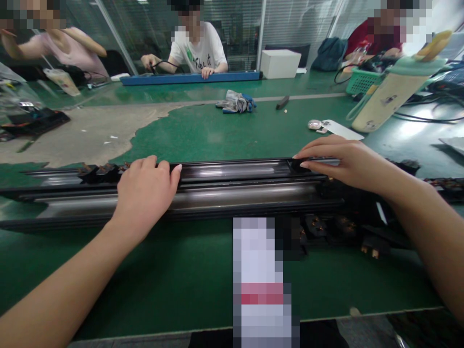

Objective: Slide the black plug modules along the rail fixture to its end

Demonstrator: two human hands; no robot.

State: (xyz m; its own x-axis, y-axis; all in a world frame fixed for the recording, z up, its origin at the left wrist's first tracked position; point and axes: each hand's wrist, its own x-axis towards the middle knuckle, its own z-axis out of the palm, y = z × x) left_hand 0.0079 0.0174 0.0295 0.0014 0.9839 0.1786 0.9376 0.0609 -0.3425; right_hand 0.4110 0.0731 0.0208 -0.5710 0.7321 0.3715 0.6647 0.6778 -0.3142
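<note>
Two long channel rails (246,195) lie side by side on the green tabletop (163,280), directly before the wearer and nearly parallel to its near edge. Each shows black edges and a smooth, grey metallic inner face, along which pale highlights run lengthwise. The near rail (206,198) appears the broader; toward its left end the grey face stops short, and green shows between the dark side walls. The far rail (235,170) appears narrower, with a matt black insert (297,166) in its channel toward the right.

The left hand (143,191) lies across both rails, fingers together and bent over the far rail, thumb pointing right; its fingertips are largely hidden, so whether it grips or merely rests cannot be told. The right hand (342,157) has its thumb and forefinger pinched on the black insert, palm side downward.

Small black parts (103,172) with coppery spots cluster just left of the left hand. Angular black fittings (316,225), bearing copper-coloured contacts, lie near the right end of the near rail, some close to the right forearm; their outlines merge in shadow. Beyond the rails are a crumpled grey-and-blue glove (235,102) and a pale green-lidded bottle (393,94), which appears tilted.
</note>
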